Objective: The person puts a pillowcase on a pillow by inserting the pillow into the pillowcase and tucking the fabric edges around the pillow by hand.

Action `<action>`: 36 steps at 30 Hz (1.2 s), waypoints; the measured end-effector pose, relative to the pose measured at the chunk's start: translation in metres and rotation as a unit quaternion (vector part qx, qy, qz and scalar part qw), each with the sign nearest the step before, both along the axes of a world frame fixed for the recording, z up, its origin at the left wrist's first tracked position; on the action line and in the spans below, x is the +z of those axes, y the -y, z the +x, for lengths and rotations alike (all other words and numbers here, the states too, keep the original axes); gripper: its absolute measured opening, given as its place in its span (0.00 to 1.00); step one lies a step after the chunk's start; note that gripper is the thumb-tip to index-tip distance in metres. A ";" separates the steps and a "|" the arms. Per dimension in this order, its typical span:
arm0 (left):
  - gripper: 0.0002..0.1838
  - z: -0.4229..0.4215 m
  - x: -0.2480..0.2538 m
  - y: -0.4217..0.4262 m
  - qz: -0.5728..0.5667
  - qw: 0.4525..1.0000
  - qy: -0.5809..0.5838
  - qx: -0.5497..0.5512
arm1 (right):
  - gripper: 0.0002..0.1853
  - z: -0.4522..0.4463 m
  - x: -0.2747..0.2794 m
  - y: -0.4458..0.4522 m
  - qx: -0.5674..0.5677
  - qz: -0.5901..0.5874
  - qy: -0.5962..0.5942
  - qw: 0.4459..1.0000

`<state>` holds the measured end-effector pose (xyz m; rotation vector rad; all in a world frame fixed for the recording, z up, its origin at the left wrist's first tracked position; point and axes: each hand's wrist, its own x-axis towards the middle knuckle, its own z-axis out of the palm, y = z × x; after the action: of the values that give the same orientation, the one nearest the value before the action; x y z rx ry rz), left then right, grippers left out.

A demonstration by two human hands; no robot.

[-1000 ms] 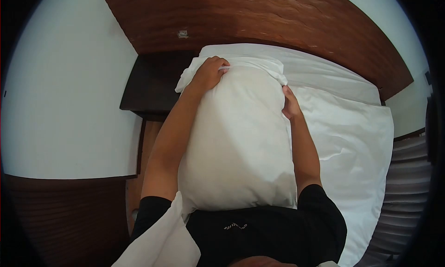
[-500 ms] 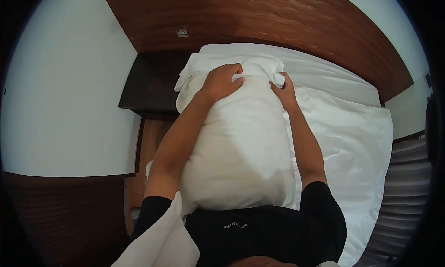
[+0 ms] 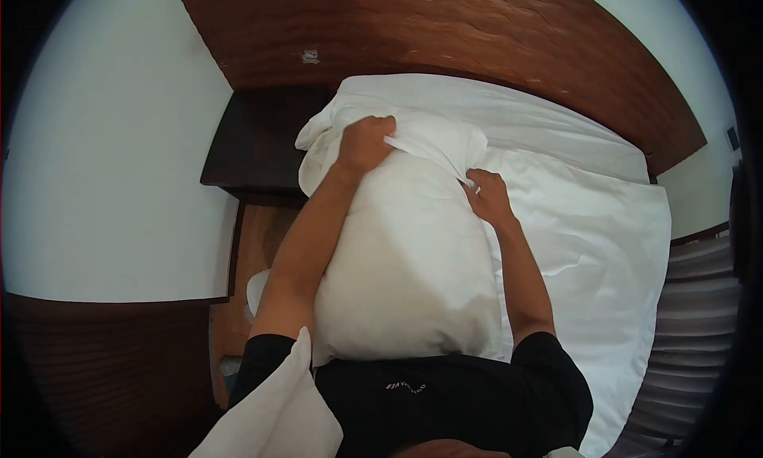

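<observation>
A plump white pillow (image 3: 401, 275) lies lengthwise on the bed, its near end against my shirt. At its far end a white pillowcase (image 3: 441, 136) bunches loosely, with an edge stretched slantwise between my two hands. My left hand (image 3: 367, 144) is closed on that edge at the pillow's upper left. Lower down, on the right side, my right hand (image 3: 490, 197) pinches the other end of the edge. The fingertips of both hands are partly hidden in the cloth.
A white-sheeted bed (image 3: 584, 243) extends to the right below a brown wooden headboard (image 3: 477, 37). At the left stands a dark bedside table (image 3: 258, 136) by a white wall. White cloth (image 3: 286, 402) hangs over my left shoulder. Grey curtains (image 3: 695, 323) hang at the right.
My right hand has come down toward me along the pillow's right side, pulling the pillowcase edge into a slant. My left hand has shifted slightly left, still gripping.
</observation>
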<state>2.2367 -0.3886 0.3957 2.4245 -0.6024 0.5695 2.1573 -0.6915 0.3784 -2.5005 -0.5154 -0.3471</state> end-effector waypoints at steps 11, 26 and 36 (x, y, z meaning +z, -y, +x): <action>0.11 0.011 -0.081 -0.110 -0.104 0.983 -0.029 0.150 | 0.10 0.020 0.006 -0.016 -0.008 -0.133 -0.019 0.991; 0.09 0.007 -0.012 -0.061 -0.232 0.972 -0.027 0.007 | 0.24 0.049 0.099 -0.174 0.006 -0.138 -0.015 0.990; 0.14 0.006 -0.049 -0.065 -0.282 0.954 -0.092 0.043 | 0.18 0.092 0.036 -0.200 -0.001 -0.245 0.025 0.969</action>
<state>2.2429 -0.3236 0.3463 1.9355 -0.2141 0.4642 2.2495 -0.4915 0.4143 -2.9737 -0.6885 -0.3128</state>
